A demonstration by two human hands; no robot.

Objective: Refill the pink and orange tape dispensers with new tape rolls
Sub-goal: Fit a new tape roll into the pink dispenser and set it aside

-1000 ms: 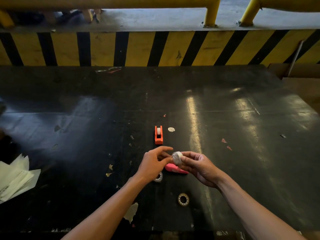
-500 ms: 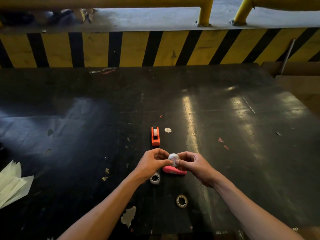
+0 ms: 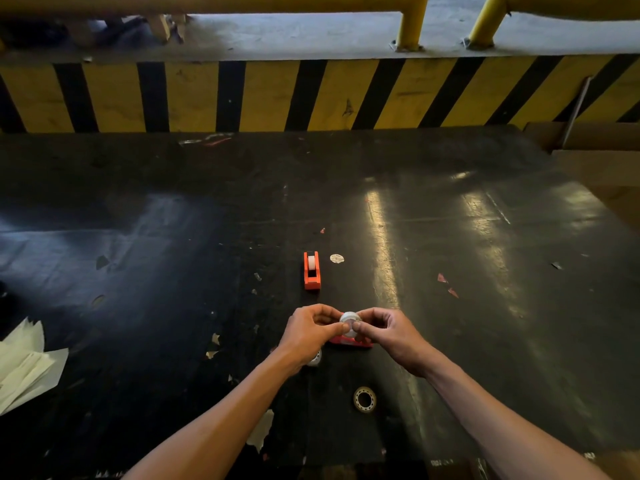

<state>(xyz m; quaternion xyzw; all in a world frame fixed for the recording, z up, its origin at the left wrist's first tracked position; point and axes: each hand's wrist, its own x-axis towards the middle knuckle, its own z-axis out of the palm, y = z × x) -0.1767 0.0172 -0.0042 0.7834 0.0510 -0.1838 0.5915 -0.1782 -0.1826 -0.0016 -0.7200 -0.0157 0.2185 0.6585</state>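
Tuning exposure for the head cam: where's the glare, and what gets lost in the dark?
Head view: two glare streaks run down the black table right of centre; its left side falls into shadow. The orange dispenser reads clearly. The pink dispenser is mostly hidden under the hands; the tape roll they hold is small and soft. Wide-angle bowing curves the striped barrier.

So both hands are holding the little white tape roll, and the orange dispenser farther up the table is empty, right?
Not quite. The head view shows the orange dispenser already has a white roll in it. The rest holds: the left hand and right hand together hold the small white tape roll.
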